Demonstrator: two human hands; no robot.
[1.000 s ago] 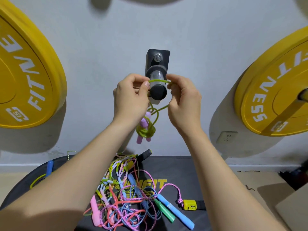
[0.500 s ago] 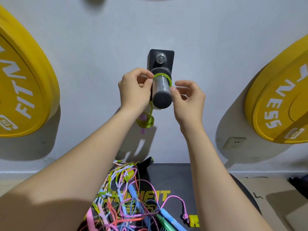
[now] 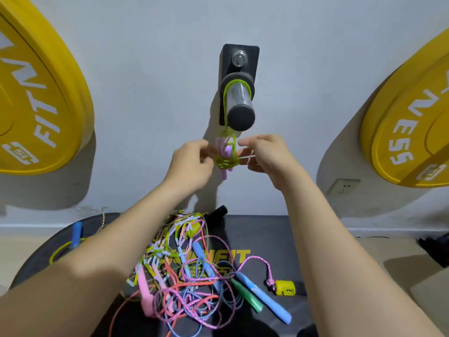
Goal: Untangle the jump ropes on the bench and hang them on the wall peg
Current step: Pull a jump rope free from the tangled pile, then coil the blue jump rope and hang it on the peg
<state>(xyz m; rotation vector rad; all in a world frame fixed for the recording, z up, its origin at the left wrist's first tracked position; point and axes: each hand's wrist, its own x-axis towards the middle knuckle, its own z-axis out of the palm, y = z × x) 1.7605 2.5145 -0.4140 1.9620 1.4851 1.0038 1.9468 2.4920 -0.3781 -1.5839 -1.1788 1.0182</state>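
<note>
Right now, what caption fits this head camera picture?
Green jump rope looped over the wall peg, left hand and right hand at its bundle.

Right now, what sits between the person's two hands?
Head view: between left hand and right hand hangs the coiled lime-green jump rope with lilac handles, looped over the black-capped wall peg.

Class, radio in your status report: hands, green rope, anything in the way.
Left hand at hanging bundle, grip unclear; right hand pinches a green rope strand. Rope looped over wall peg. Other ropes tangled on bench below.
</note>
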